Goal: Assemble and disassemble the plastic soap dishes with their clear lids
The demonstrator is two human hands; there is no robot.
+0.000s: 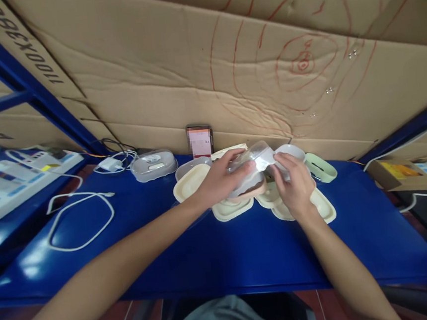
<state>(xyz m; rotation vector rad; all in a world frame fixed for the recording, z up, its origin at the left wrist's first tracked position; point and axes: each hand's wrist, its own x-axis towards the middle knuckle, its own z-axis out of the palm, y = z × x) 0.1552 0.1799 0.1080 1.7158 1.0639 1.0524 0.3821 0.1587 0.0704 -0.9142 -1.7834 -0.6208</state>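
My left hand (pixel 220 179) is wrapped around the left side of a clear, domed plastic cover (pixel 260 153), raised above the pile. On its right edge the fingers of my right hand (pixel 296 185) are closed in a pinch. Just under the cover sits a shallow piece with a peach rim (pixel 255 190), partly hidden by my hands. Around and below lie several cream trays with rounded corners, among them a left tray (pixel 189 183), a front tray (pixel 235 209) and a right tray (pixel 324 205). Behind my right hand is a whitish translucent piece (pixel 291 150).
A clear cover (pixel 154 166) stands at the back left, a green tray (pixel 322 167) at the back right. A phone (pixel 200 140) leans on the cardboard wall (pixel 147 86). A white cable (pixel 82 247) loops over the blue table (pixel 215 259).
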